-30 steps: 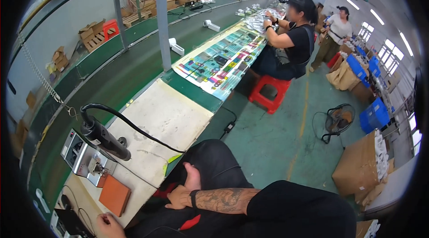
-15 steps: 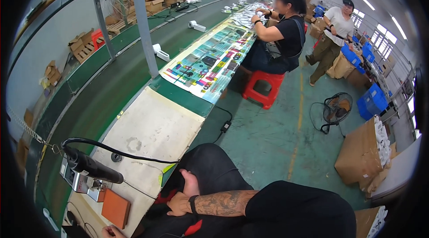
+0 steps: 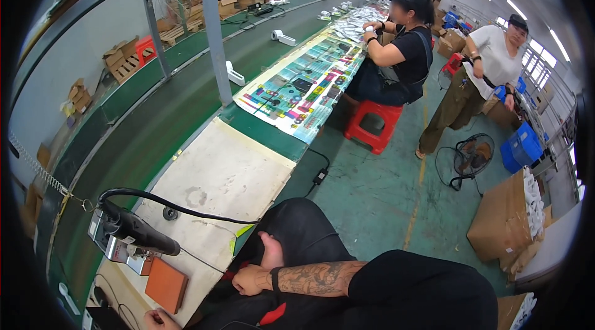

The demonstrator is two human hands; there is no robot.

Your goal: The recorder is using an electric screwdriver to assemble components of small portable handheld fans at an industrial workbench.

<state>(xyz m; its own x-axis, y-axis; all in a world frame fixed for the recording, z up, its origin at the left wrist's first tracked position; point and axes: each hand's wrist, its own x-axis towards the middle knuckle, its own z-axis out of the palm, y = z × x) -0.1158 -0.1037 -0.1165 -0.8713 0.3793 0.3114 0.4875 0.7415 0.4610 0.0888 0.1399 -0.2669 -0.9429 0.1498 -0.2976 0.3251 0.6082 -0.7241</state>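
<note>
My right hand point(image 3: 251, 280), with a dark band at the wrist, lies low over my dark trousers, its fingers curled down. It touches a bare patch of skin point(image 3: 271, 250), probably my foot, with a bit of red beside it. Whatever the fingers close around is hidden. At the lower edge, my left hand point(image 3: 160, 319) is partly cut off; its fingers look curled at the bench edge, near an orange-brown block point(image 3: 166, 285). A black electric screwdriver point(image 3: 139, 232) hangs above the block from a coiled spring, its cable looping over the pale bench top point(image 3: 214, 159).
A black ring-shaped part point(image 3: 170, 213) lies on the bench. White handled parts point(image 3: 234, 74) sit along the green conveyor point(image 3: 186, 91). A seated person point(image 3: 396, 51) handles white pieces; another person point(image 3: 483, 75) stands in the aisle near a floor fan point(image 3: 473, 159). Cartons point(image 3: 499, 215) stand at right.
The standing person has come nearer along the aisle. The whole view has shifted slightly, so the bench appears farther right. My right hand's fingers look more curled; it stays in nearly the same place.
</note>
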